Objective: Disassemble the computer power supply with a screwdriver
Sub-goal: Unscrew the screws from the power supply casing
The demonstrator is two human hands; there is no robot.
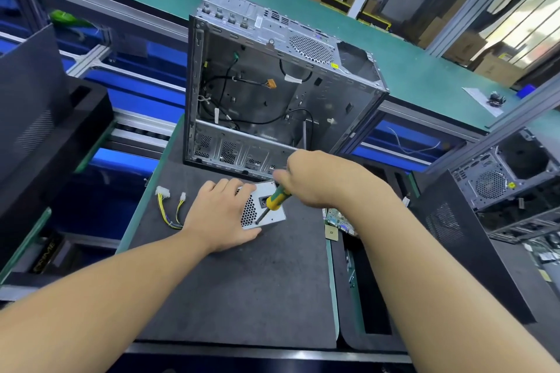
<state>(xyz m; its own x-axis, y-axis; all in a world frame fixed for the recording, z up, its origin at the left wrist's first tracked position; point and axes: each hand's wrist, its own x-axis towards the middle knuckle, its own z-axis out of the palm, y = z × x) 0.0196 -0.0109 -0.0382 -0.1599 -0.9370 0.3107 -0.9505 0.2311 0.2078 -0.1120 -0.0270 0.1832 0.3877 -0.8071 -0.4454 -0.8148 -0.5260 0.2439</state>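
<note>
While left hand [221,215] holds power supply [276,217], right hand [315,179] grips screwdriver [277,195]

Both bare forearms reach in from the near side toward the power supply [277,216]. The left hand [221,215] sits palm down on its left part, fingers draped over the top and thumb tucked along the near edge, clasping it. The right hand [315,179] hangs over its far right corner, wrist bent, fingers wrapped round the handle of the screwdriver [277,198], and the tip slants down onto the supply's face.
</note>
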